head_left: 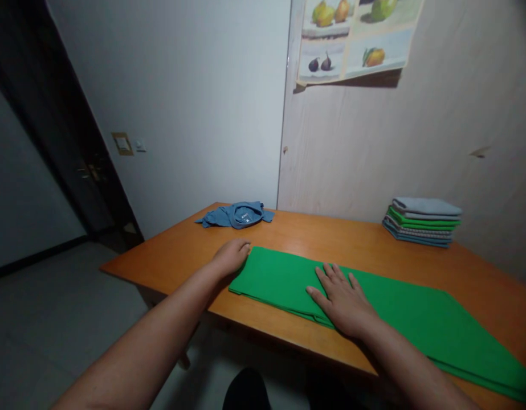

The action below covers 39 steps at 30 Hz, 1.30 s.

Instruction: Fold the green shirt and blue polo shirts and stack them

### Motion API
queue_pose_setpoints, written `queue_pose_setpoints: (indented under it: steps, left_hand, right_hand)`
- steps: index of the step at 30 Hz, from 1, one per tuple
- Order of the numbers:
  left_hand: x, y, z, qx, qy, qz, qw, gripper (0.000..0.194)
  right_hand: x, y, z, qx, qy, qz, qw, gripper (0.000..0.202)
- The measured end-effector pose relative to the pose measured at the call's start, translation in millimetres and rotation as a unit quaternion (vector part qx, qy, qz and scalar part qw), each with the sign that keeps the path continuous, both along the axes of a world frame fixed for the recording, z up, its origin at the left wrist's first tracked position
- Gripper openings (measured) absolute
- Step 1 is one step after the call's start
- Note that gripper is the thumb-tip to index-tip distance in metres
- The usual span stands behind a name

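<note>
A green cloth (284, 279), folded into a long band in layers, lies across the front of the wooden table and widens toward the right. At its left end is my left hand (232, 256), fingers curled closed around the cloth's edge. My right hand (343, 299) rests palm down on the middle of the cloth, its fingers spread, holding nothing.
Near the table's back left edge lies a crumpled blue garment (241, 215). A stack of folded clothes (423, 222), grey, green and blue, stands at the back right. The wooden table (168, 250) meets the wall behind, where a fruit poster (352, 42) hangs.
</note>
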<state>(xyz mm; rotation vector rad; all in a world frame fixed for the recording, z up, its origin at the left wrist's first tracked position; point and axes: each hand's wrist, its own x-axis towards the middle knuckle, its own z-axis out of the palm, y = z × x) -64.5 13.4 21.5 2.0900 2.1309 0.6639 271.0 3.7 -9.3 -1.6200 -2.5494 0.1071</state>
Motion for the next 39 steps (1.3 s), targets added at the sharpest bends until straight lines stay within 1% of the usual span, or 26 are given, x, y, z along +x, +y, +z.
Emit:
queue_pose_setpoints:
  steps: [2, 5, 6, 8, 11, 14, 16, 19, 21, 23, 26, 28, 29, 30, 32, 34, 35, 37, 39]
  left_hand:
    - [-1.9, -3.1, 0.5, 0.002, -0.004, 0.009, 1.000, 0.039]
    - [5.7, -10.7, 0.8, 0.026, 0.012, 0.010, 1.000, 0.039]
    - [10.1, -13.2, 0.4, 0.035, 0.026, 0.002, 0.999, 0.040]
    - [19.7, -17.0, -1.5, 0.037, 0.067, -0.036, 0.996, 0.039]
    - [30.1, -18.5, -4.9, 0.008, 0.115, -0.088, 0.989, 0.034]
    - [30.7, -16.0, -4.5, -0.012, 0.123, -0.093, 0.988, 0.032]
    - [26.1, -13.6, -2.1, -0.015, 0.093, -0.067, 0.993, 0.031]
    - [15.6, -11.8, 0.7, -0.007, 0.038, 0.015, 0.999, 0.031]
    - [9.2, -12.4, 0.9, -0.007, 0.022, 0.058, 0.998, 0.031]
    - [5.5, -13.9, 1.0, -0.024, 0.011, 0.082, 0.996, 0.034]
    - [8.3, -15.3, 2.9, -0.063, -0.012, 0.108, 0.992, 0.045]
    - [16.8, -14.5, 5.3, -0.047, -0.004, 0.116, 0.992, 0.048]
    - [22.7, -13.7, 6.2, -0.017, 0.011, 0.107, 0.994, 0.045]
    - [29.4, -12.9, 6.8, 0.020, 0.030, 0.082, 0.996, 0.042]
    - [43.3, -11.6, 6.0, 0.069, 0.068, -0.008, 0.995, 0.037]
    - [54.6, -11.0, 2.5, 0.060, 0.103, -0.107, 0.987, 0.033]
    - [58.6, -11.0, 0.0, 0.046, 0.118, -0.139, 0.982, 0.032]
    - [62.6, -10.9, -5.5, 0.032, 0.138, -0.160, 0.977, 0.031]
    - [62.6, -10.8, -9.7, 0.036, 0.143, -0.159, 0.976, 0.032]
  right_hand:
    - [0.6, 0.2, -0.4, -0.001, 0.000, 0.001, 1.000, 0.087]
    - [1.0, 0.8, -1.0, 0.001, 0.002, 0.001, 1.000, 0.088]
    - [0.9, 0.9, -1.2, 0.001, 0.002, 0.001, 1.000, 0.088]
    - [0.8, 1.2, -1.3, 0.001, 0.001, 0.001, 1.000, 0.088]
    - [0.5, 1.2, -1.4, -0.002, 0.001, 0.000, 1.000, 0.088]
    - [0.7, 1.4, -1.7, -0.002, 0.003, -0.001, 1.000, 0.087]
    - [1.0, 1.8, -2.4, -0.001, 0.003, -0.001, 1.000, 0.086]
    - [1.4, 2.4, -3.5, 0.000, 0.001, -0.001, 1.000, 0.088]
    - [1.5, 2.4, -3.9, 0.001, 0.000, -0.001, 1.000, 0.088]
    - [1.7, 2.1, -3.8, 0.002, 0.002, 0.000, 1.000, 0.088]
    - [2.0, 1.5, -3.5, 0.003, 0.005, 0.001, 1.000, 0.088]
    - [2.1, 1.4, -3.2, 0.003, 0.002, 0.002, 1.000, 0.088]
    - [2.1, 1.4, -2.9, 0.002, 0.001, 0.001, 1.000, 0.088]
    - [2.0, 1.4, -2.6, 0.001, -0.001, 0.001, 1.000, 0.088]
    - [1.7, 1.4, -2.0, 0.001, -0.002, 0.000, 1.000, 0.087]
    - [1.2, 1.2, -1.4, 0.002, -0.003, -0.001, 1.000, 0.087]
    - [0.9, 1.1, -1.1, 0.002, -0.003, -0.002, 1.000, 0.086]
    - [0.4, 0.8, -0.6, -0.001, -0.006, -0.003, 1.000, 0.086]
    - [0.2, 0.5, 0.1, -0.006, -0.009, -0.004, 1.000, 0.086]
